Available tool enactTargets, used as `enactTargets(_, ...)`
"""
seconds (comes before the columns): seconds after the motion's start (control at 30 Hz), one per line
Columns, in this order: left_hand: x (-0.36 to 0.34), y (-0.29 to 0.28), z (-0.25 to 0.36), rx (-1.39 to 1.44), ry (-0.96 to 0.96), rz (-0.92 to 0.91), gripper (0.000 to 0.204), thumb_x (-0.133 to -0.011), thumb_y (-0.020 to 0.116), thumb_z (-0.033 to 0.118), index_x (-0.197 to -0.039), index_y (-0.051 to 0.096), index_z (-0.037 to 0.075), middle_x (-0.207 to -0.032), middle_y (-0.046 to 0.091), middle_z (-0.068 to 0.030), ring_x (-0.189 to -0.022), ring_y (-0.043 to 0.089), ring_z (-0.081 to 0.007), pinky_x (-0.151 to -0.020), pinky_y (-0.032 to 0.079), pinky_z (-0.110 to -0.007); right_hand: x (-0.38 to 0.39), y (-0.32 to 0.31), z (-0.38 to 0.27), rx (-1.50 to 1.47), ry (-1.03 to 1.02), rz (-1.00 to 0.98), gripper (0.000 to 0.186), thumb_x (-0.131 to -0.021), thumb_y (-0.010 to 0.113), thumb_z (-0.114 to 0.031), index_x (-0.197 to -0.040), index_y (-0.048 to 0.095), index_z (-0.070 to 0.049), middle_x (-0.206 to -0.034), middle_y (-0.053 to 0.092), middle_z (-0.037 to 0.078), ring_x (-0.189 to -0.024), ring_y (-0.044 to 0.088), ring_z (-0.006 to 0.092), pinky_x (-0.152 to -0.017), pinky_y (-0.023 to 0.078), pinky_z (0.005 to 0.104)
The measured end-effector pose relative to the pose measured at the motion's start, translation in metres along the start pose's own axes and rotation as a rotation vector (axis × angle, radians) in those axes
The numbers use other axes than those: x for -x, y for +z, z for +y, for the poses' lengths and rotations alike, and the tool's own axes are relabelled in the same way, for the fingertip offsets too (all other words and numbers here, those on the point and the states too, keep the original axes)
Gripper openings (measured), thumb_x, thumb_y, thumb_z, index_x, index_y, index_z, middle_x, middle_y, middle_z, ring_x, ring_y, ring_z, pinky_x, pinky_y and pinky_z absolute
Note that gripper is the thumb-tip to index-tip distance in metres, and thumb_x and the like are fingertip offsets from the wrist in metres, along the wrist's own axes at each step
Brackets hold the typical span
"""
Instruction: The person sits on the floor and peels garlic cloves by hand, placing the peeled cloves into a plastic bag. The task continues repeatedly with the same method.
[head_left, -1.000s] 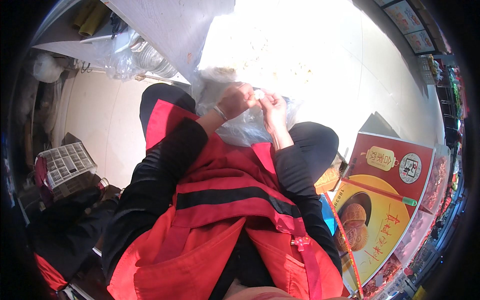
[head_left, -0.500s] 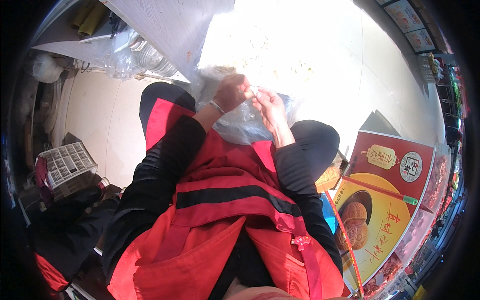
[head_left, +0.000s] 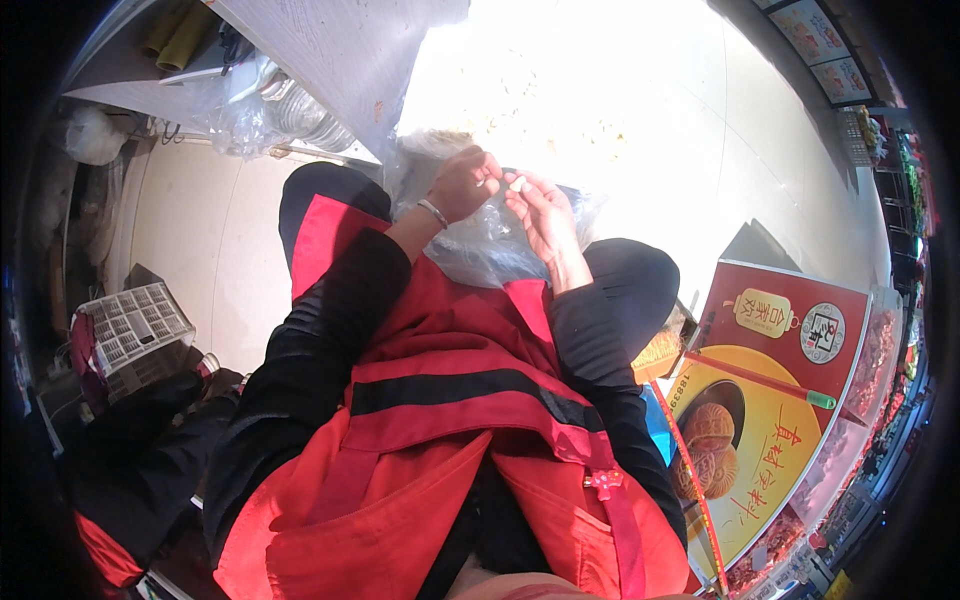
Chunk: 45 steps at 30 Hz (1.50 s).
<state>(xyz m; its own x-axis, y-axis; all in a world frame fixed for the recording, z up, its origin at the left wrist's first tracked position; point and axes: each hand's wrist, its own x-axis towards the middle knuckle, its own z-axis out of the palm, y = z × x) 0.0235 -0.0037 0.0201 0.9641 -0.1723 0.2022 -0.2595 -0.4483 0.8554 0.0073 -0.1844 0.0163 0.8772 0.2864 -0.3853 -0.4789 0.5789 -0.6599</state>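
Observation:
Both hands meet in bright light over the clear plastic bag between my knees. Between the thumb and fingertips of my right hand is a small pale, slightly green piece, like a garlic clove in shape and size. Just left of it, my left hand has its fingers curled into a pinch, a short gap from the clove. Glare and the curled fingers hide whatever the left fingertips may hold. A pale bracelet circles the left wrist.
Small yellowish scraps lie scattered on the glaring surface ahead. A grey panel and shelf with plastic containers stand front left. Further left sits a white plastic crate near another person's dark-clothed legs. A printed red-and-yellow counter panel is at right.
My hands have drawn slightly apart from each other. The pale clove now shows clearly in my right fingertips, where before the fingers of both hands met around it.

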Motion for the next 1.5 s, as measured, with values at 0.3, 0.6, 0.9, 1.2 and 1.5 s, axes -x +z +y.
enactTargets(0.3, 0.000, 0.008, 0.003, -0.025, -0.044, -0.009, 0.015, -0.077, 0.063, 0.014, -0.090, 0.065, 0.008, -0.076, 0.062, -0.0080, -0.067, 0.061, -0.0186, -0.064, 0.049, -0.030, -0.003, 0.005, 0.000, 0.200, -0.009, 0.076, 0.016, -0.092, 0.057, -0.009, -0.105, 0.059, 0.001, -0.083, 0.063, 0.008, -0.065, 0.056, 0.0106, -0.058, 0.047, 0.0234)
enactTargets(0.6, -0.070, -0.029, -0.071, -0.287, -0.143, 0.542, 0.017, -0.076, 0.060, 0.012, -0.091, 0.066, 0.008, -0.080, 0.066, -0.0093, -0.073, 0.064, -0.0220, -0.070, 0.051, -0.032, -0.037, -0.014, -0.095, 0.144, -0.372, 0.289, 0.035, -0.096, 0.053, -0.018, -0.123, 0.045, 0.001, -0.091, 0.060, 0.011, -0.071, 0.060, 0.0172, -0.063, 0.051, 0.0289)
enactTargets(0.9, -0.069, -0.030, -0.113, -0.543, -0.453, 0.193, 0.030, -0.075, 0.067, 0.032, -0.098, 0.065, 0.012, -0.097, 0.066, -0.0105, -0.093, 0.063, -0.0277, -0.083, 0.050, -0.039, -0.033, -0.025, -0.089, 0.276, -0.270, 0.293, 0.036, -0.094, 0.053, -0.012, -0.126, 0.046, 0.002, -0.109, 0.061, 0.013, -0.082, 0.063, 0.0195, -0.074, 0.052, 0.0304)
enactTargets(1.2, -0.076, -0.022, -0.083, -0.506, -0.662, 0.111, 0.025, -0.074, 0.065, 0.027, -0.097, 0.066, 0.017, -0.094, 0.067, -0.0134, -0.093, 0.063, -0.0346, -0.081, 0.050, -0.045, -0.025, -0.005, -0.045, 0.492, -0.135, 0.198, 0.019, -0.093, 0.057, -0.018, -0.105, 0.061, -0.004, -0.095, 0.064, 0.006, -0.071, 0.058, 0.0102, -0.063, 0.047, 0.0223)
enactTargets(1.5, -0.068, -0.028, -0.077, -0.402, -0.549, 0.280, 0.022, -0.085, 0.048, 0.022, -0.089, 0.066, 0.011, -0.089, 0.068, -0.0130, -0.092, 0.063, -0.0330, -0.082, 0.047, -0.045, -0.020, -0.002, 0.003, 0.507, -0.030, -0.004, 0.012, -0.094, 0.054, -0.012, -0.097, 0.059, -0.002, -0.085, 0.061, 0.007, -0.064, 0.056, 0.0109, -0.058, 0.047, 0.0239)
